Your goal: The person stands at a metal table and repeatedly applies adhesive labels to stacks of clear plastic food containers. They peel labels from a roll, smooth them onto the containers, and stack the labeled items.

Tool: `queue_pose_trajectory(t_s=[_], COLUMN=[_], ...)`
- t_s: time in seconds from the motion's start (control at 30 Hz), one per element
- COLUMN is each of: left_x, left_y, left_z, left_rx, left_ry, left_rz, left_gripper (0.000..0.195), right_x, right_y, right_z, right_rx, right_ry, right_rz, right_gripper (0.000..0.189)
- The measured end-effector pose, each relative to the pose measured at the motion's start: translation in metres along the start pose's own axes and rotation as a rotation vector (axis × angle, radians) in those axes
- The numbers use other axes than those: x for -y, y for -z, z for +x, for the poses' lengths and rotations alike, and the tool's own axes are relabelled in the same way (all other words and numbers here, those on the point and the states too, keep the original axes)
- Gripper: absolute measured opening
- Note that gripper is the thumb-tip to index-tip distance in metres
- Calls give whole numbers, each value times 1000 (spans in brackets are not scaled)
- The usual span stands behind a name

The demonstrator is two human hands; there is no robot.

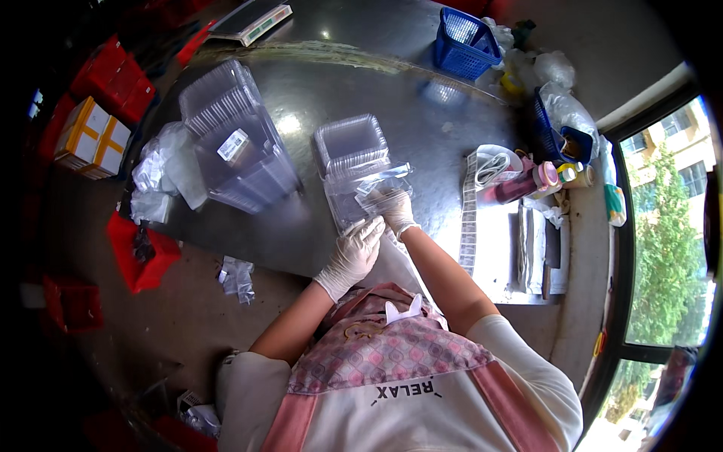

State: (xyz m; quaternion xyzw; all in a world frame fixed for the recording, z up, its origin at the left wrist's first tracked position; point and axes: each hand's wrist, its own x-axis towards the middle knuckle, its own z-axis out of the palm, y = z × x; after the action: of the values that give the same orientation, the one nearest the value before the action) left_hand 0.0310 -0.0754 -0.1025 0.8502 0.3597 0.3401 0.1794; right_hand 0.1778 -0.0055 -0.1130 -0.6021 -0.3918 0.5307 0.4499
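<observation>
A stack of clear plastic clamshell containers [350, 141] stands on the metal table in front of me. At its near end is a clear container [344, 198] with a glossy, folded-looking edge. My right hand [395, 209], in a whitish glove, is at this container's right side, its curled fingers partly seen through the plastic. My left hand [356, 254], gloved too, lies at the near edge with fingers extended and close together; its grip is partly hidden. A larger stack of clear containers [243, 141] stands to the left, with a white printed label [232, 145] on it.
Plastic bags [164, 169] lie at the table's left edge. A roll of printed labels [488, 164] and a pink-capped bottle [525, 181] stand right. Farther back are a blue basket [466, 48] and a weighing scale [251, 22]. A red crate [141, 254] sits below, left.
</observation>
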Motion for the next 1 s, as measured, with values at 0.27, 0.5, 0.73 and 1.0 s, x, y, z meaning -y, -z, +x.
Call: queue_pose_trajectory(t_s=[0.27,0.5,0.73,1.0], left_x=[-7,49,73,79], left_y=[-3,-24,-14,-21], left_z=[-7,10,36,49], left_rx=[-7,120,264,226], left_ry=[-223,123,52,50], left_rz=[67,323,372,300], left_gripper=[35,84,78,68], right_x=[-17,-8,-3,-30], right_y=[10,9,41,60], right_z=[13,3,-31,-69], right_rx=[32,94,203,269], right_ry=[-186,226,-181,-288], right_rz=[-374,-397,-227,430], right_gripper=[40,35,26,37])
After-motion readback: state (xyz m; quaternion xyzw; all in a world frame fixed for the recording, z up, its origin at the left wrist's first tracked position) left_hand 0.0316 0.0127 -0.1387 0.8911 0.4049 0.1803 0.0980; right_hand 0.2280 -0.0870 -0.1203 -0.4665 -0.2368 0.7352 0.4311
